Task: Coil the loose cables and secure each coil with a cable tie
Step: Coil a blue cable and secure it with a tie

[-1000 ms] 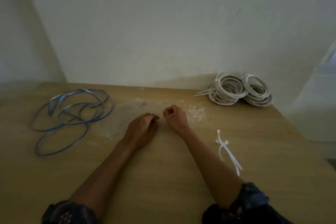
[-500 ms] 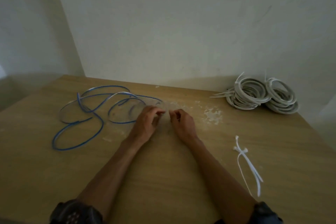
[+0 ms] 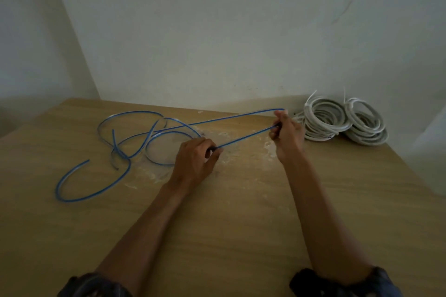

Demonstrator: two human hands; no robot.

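Observation:
A loose blue cable sprawls in loops over the left half of the wooden table. My left hand pinches the cable near the table's middle. My right hand grips the same cable farther right and holds a long narrow loop of it stretched above the table. Two strands run taut between my hands and the tangle. No cable tie shows in this view.
Two white cable coils, each bound with a white tie, lie at the back right by the wall. White dust or crumbs speckle the table middle. A pale wall stands right behind the table.
My hands took hold of the blue cable and moved apart; my right hand pulled a loop to the right. The view shifted, and the loose white ties left the frame.

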